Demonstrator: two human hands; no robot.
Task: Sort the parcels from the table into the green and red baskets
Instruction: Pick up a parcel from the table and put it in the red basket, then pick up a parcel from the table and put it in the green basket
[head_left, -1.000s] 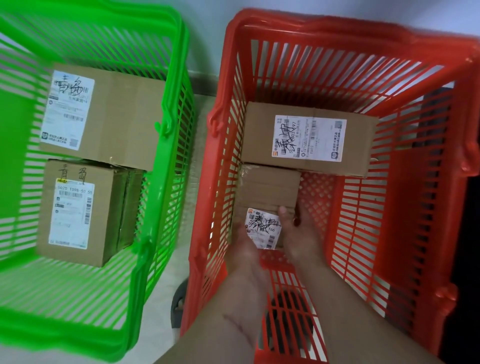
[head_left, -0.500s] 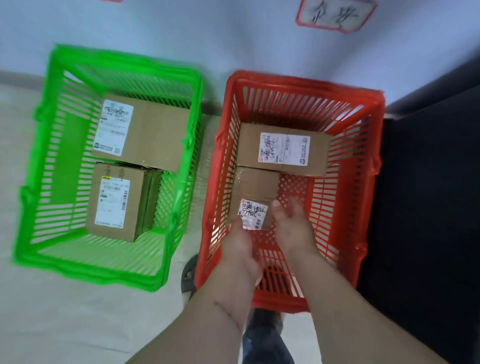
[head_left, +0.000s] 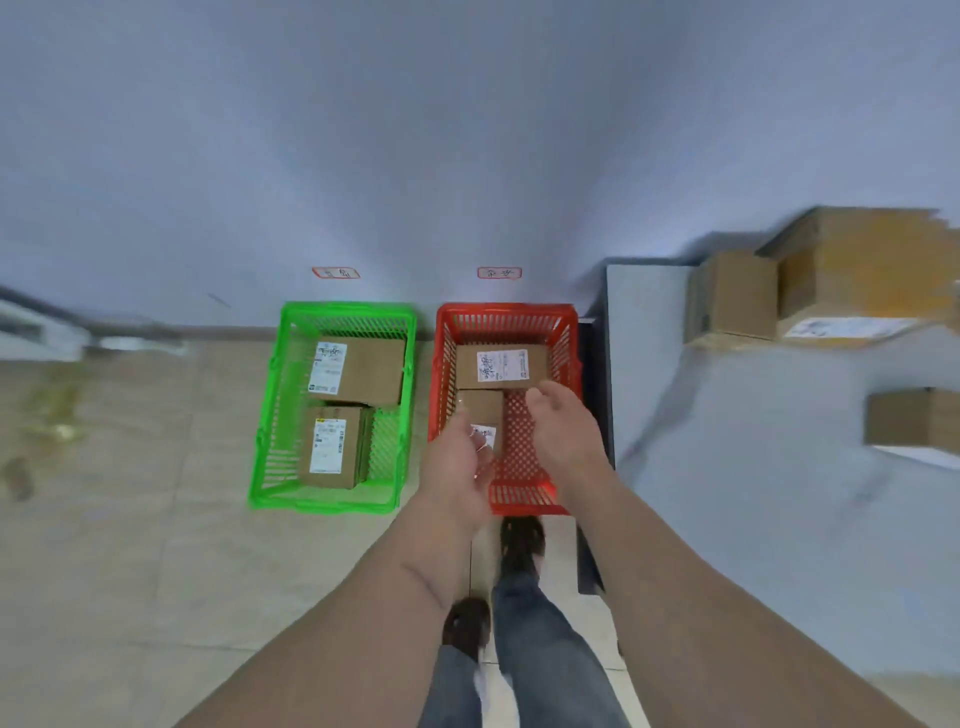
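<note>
hands (head_left: 511, 447) lifted off small parcel (head_left: 482, 422), red basket (head_left: 441, 364) farther below

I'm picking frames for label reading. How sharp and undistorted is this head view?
Head view: centre fairly sharp, labels in the green basket and red basket visible but unreadable; parcels on the table at right smear with motion blur; wide-angle lens bends the wall and floor.
</note>
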